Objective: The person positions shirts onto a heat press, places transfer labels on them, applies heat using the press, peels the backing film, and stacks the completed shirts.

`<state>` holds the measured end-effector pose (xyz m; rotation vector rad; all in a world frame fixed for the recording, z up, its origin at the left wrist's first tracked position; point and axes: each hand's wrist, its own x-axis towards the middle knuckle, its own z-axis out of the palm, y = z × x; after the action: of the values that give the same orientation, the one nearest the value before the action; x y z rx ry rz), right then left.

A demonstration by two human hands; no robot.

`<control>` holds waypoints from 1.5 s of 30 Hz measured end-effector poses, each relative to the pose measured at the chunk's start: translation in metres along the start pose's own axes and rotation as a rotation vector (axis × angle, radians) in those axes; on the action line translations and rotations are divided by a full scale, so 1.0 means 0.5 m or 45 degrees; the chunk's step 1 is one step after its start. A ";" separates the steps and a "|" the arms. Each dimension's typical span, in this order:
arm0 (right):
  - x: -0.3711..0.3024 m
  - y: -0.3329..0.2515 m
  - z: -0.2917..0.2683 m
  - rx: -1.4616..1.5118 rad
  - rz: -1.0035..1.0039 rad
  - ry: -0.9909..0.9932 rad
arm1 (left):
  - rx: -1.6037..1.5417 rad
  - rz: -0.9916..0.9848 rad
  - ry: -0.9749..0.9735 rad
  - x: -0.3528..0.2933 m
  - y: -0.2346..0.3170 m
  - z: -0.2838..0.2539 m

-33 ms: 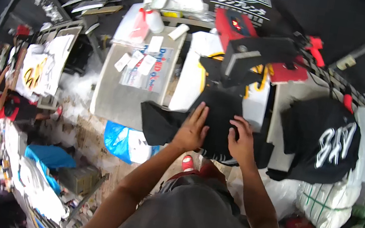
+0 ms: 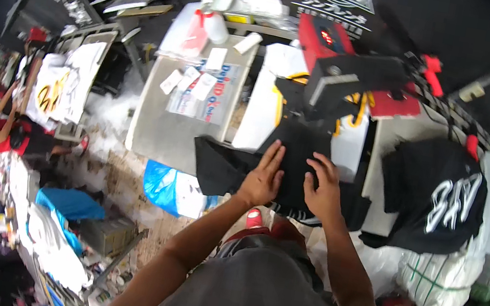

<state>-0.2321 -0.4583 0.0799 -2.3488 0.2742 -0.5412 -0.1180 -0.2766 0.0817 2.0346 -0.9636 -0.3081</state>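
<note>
A black garment [image 2: 297, 152] is spread over the bed of a heat press, its sleeve [image 2: 223, 165] hanging out to the left. My left hand [image 2: 262, 179] lies on the cloth, palm down with its fingers stretched out. Beside it, my right hand [image 2: 322, 189] rests on the same garment, fingers apart and slightly bent. Neither hand grips anything. Beyond my hands stands the heat press [image 2: 357, 74], with a red box carrying a lit display and a dark upper plate. White cloth with yellow-orange edging [image 2: 260, 103] shows on both sides of the black garment.
To the left, a grey table [image 2: 163, 132] carries white cards [image 2: 204, 87], a printed plastic sheet and bottles [image 2: 216, 28]. A black shirt with white lettering [image 2: 441, 194] lies at right. Below are a blue bag [image 2: 161, 189] and white bundles [image 2: 442, 279]. Another person [image 2: 2, 136] works far left.
The view has shifted slightly, so the scene sits a little farther right. Both my hands stay on the black garment in nearly the same pose.
</note>
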 end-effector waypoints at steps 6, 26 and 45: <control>0.119 -0.017 0.077 -0.263 -0.033 -0.075 | -0.086 -0.052 -0.106 0.002 -0.042 -0.064; 0.135 -0.011 0.110 -0.451 0.192 -0.121 | 1.065 -0.098 -0.209 0.322 -0.557 -0.413; 0.135 -0.010 0.109 -0.472 0.159 -0.067 | 0.879 0.097 -0.183 0.367 -0.586 -0.445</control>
<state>-0.1472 -0.4454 0.0677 -2.6740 0.5320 -0.3933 0.2748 -0.1767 0.0132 2.6074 -1.3679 -0.0796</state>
